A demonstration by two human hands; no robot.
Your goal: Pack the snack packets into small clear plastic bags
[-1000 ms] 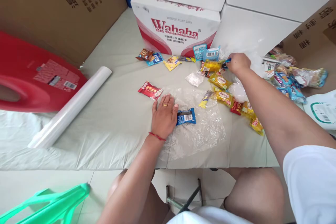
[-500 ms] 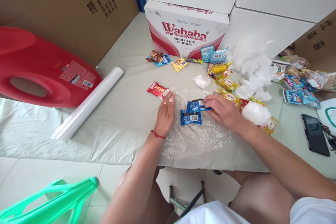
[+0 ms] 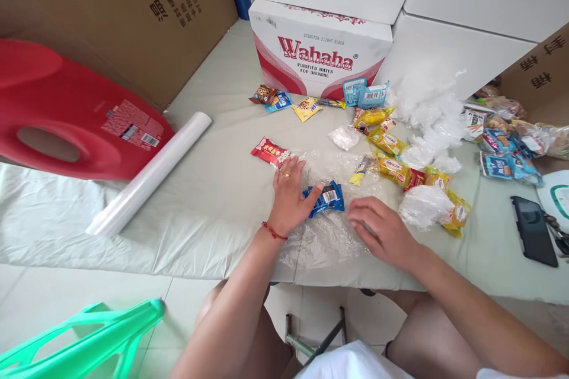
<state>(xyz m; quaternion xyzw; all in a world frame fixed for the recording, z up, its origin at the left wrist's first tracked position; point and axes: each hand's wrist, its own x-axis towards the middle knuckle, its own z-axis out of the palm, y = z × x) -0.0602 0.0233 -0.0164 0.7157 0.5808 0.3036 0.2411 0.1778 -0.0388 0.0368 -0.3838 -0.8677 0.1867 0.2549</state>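
Observation:
Two blue snack packets [image 3: 326,198] lie stacked on a crinkled sheet of clear film [image 3: 329,243] spread on the table. My left hand [image 3: 291,195] rests flat on the film at their left, thumb touching the packets; it wears a ring and a red wrist string. My right hand [image 3: 380,231] lies palm down on the film's right part, fingers slightly curled, holding nothing. A red packet [image 3: 269,151] sits just beyond my left fingertips.
Several yellow packets [image 3: 391,157] and crumpled film [image 3: 427,112] lie to the right. A Wahaha box [image 3: 320,53] stands at the back, with a film roll [image 3: 151,174] and a red stool [image 3: 66,124] to the left. A phone [image 3: 533,231] lies far right; a green stool [image 3: 89,337] is on the floor.
My right hand carried a second blue packet from the far pile, laid it on the first, let go and drew back onto the film. My left hand shifted to touch the packets.

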